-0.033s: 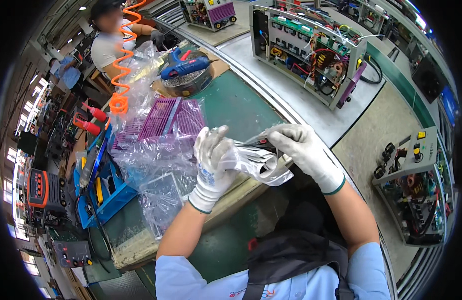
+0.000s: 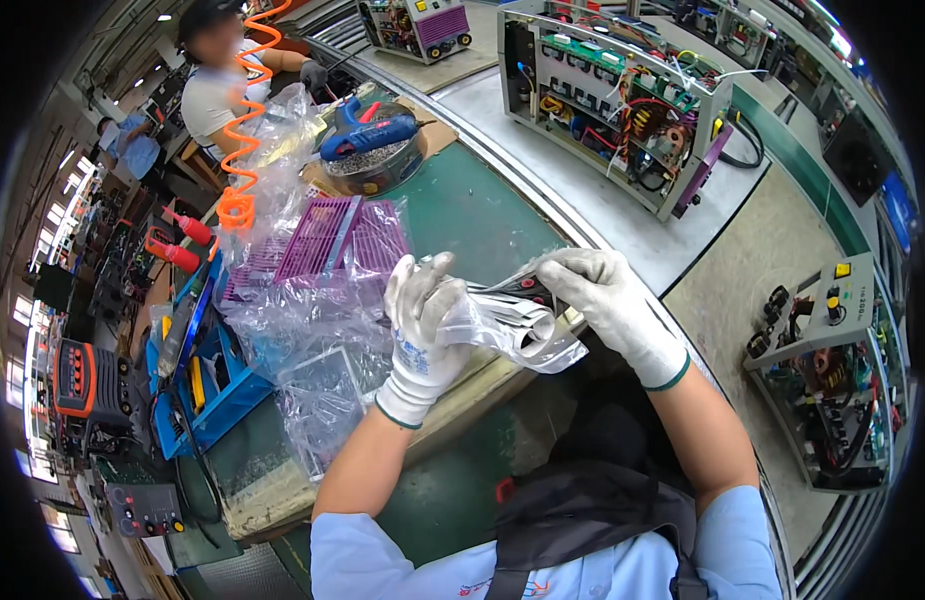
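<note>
In white gloves, both my hands hold a bundle of curled grey-white sheets (image 2: pixel 518 312) in a clear plastic bag, just above the near edge of the green worktable (image 2: pixel 483 205). My left hand (image 2: pixel 423 320) is closed around the bundle's left end. At the other end, my right hand (image 2: pixel 598 295) pinches the upper edge, where a dark strip with a red spot shows. The sheets' loose ends curl over toward me. Left of my left hand lie purple slotted panels (image 2: pixel 328 235) in clear plastic wrap.
Farther back, a blue power screwdriver (image 2: pixel 373 135) rests on a round tub of small metal parts (image 2: pixel 383 175). A blue tool bin (image 2: pixel 218 400) stands at left, under a coiled orange hose (image 2: pixel 245 140). Open-sided machines (image 2: pixel 613 110) stand at right. A co-worker (image 2: pixel 218 95) is at far left.
The bundle has tilted very slightly, so a little more of the dark strip shows by my right hand. Both hands keep their grip.
</note>
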`<state>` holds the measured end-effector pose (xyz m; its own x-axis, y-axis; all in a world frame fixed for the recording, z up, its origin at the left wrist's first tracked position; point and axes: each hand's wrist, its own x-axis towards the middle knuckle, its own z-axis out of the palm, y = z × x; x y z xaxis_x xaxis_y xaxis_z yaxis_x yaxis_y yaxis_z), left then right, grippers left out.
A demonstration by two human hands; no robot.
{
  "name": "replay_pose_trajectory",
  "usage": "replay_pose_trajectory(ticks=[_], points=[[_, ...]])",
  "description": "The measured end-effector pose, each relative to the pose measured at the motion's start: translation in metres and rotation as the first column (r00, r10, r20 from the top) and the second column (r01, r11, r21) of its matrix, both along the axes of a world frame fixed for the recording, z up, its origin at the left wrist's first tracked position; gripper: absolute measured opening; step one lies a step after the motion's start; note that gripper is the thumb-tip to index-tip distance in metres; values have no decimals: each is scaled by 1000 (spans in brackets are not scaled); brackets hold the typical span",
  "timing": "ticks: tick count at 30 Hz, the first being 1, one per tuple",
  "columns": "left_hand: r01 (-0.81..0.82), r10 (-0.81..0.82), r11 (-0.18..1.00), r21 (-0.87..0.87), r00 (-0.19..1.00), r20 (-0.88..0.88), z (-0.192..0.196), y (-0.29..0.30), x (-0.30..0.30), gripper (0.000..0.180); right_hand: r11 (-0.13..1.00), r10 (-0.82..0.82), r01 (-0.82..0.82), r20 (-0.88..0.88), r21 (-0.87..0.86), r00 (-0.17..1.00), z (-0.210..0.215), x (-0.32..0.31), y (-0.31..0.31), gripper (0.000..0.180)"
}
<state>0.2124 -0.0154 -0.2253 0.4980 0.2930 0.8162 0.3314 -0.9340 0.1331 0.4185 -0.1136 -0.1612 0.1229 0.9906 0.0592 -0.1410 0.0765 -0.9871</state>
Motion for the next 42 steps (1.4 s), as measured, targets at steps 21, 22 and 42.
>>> replay_pose_trajectory(ticks=[21, 22, 42], points=[[-51, 40, 988, 147, 996, 82, 7, -2, 5, 29, 970, -224, 195, -220, -148, 949, -19, -10, -14, 26], [-50, 39, 991, 126, 996, 85, 4, -3, 3, 30, 964, -243, 219, -175, -148, 954, -22, -12, -12, 25], [-26, 40, 993, -116, 992, 122, 7, -11, -3, 55, 955, -295, 290, -128, -59, 947, -12, -26, -1, 24]])
